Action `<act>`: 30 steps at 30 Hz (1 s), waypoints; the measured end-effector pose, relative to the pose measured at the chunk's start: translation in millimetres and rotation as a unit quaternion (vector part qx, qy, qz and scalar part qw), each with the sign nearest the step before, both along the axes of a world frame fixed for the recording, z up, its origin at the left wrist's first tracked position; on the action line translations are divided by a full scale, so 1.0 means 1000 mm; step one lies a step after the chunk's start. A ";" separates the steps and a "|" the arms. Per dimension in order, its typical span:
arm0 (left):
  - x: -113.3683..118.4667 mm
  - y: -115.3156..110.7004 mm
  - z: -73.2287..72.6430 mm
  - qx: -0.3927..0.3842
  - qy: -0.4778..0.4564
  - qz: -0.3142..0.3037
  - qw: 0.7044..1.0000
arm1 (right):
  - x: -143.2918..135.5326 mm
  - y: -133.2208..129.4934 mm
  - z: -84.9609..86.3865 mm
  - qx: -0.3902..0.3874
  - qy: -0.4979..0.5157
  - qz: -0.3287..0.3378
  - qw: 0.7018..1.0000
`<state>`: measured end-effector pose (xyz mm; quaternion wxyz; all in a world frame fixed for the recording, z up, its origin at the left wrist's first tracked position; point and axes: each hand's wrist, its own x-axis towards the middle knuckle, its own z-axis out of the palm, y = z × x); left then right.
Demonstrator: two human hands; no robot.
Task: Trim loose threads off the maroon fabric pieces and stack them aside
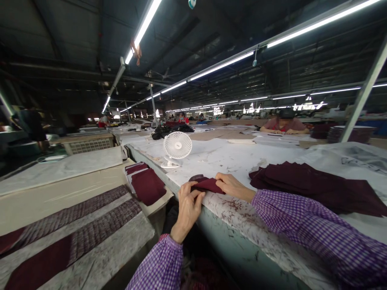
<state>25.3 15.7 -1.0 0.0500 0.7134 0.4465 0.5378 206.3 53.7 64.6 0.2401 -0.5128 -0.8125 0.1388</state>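
The left hand (188, 205) and right hand (232, 186) grasp a maroon fabric piece (210, 185) between their fingers at the edge of the white worktop (217, 153), near a small white fan (177, 146); a larger maroon fabric pile (311, 183) lies beside the right forearm

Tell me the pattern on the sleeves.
Small purple-and-white checks on both sleeves, showing best in the head view.

The left hand (190, 205) rises from below, fingers bent, thumb beside the fingertips. Opposite its fingers, the right hand (228, 185) reaches inward, fingers curled, its forearm stretching away behind them.
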 end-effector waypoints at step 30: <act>-0.036 0.027 0.029 -0.063 0.089 0.177 0.978 | 0.002 -0.007 0.037 0.175 -0.011 -0.034 0.984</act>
